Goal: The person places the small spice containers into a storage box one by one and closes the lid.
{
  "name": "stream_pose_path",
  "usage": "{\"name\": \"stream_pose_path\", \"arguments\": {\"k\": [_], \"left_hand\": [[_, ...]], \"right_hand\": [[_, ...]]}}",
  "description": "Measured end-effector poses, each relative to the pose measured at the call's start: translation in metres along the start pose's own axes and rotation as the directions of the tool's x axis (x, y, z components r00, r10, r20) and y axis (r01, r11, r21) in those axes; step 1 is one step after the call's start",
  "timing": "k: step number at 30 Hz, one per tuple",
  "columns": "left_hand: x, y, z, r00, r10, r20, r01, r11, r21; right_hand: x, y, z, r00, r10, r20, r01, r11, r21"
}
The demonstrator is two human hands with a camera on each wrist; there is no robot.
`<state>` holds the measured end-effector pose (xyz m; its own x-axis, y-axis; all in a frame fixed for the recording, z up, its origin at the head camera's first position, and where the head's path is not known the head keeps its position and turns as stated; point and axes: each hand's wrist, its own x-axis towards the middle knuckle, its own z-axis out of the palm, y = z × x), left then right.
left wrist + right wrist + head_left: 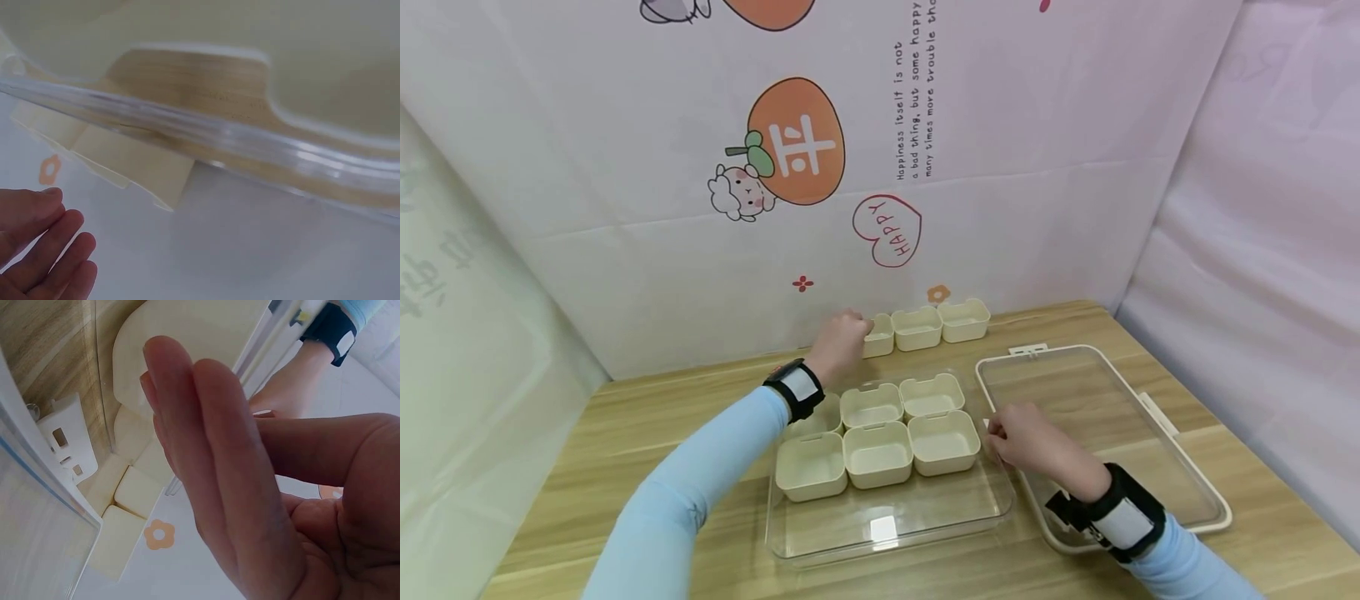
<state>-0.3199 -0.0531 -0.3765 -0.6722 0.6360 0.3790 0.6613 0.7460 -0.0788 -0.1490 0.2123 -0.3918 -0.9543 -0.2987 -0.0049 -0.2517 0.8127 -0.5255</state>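
Observation:
A clear plastic tray (887, 546) holds two rows of cream-coloured small open boxes (877, 454). The left forearm partly covers the box at the tray's back left. Beyond the tray, my left hand (840, 346) is at the left end of a row of similar boxes (917, 329). In the left wrist view, the fingers (74, 250) of that hand are loosely bent with nothing visible in them. My right hand (1030, 442) is by the tray's right side, above the near-left edge of a clear lid. Its fingers (219, 444) are nearly straight and hold nothing visible.
The clear lid (1105, 417) with a pale rim and white clips (1157, 412) lies on the wooden table (572, 500) at the right. A printed white cloth (1000, 225) stands behind the back row of boxes, and cloth also hangs at both sides.

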Motion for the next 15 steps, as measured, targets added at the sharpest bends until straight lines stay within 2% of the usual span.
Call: {"name": "stream_pose_path", "arguments": {"k": [3, 8, 15], "left_hand": [[0.004, -0.005, 0.004, 1.0, -0.02, 0.011, 0.02, 1.0, 0.008], [0.013, -0.011, 0.008, 0.996, -0.064, 0.068, 0.062, 0.998, 0.017], [0.018, -0.015, 0.014, 0.988, -0.086, 0.126, 0.081, 0.996, 0.047]], "right_hand": [[0.0, 0.0, 0.0, 1.0, 0.003, 0.001, -0.003, 1.0, 0.002], [0.0, 0.0, 0.0, 1.0, 0.012, 0.003, -0.012, 1.0, 0.006], [0.0, -0.001, 0.0, 1.0, 0.01, 0.0, -0.01, 1.0, -0.001]]}}
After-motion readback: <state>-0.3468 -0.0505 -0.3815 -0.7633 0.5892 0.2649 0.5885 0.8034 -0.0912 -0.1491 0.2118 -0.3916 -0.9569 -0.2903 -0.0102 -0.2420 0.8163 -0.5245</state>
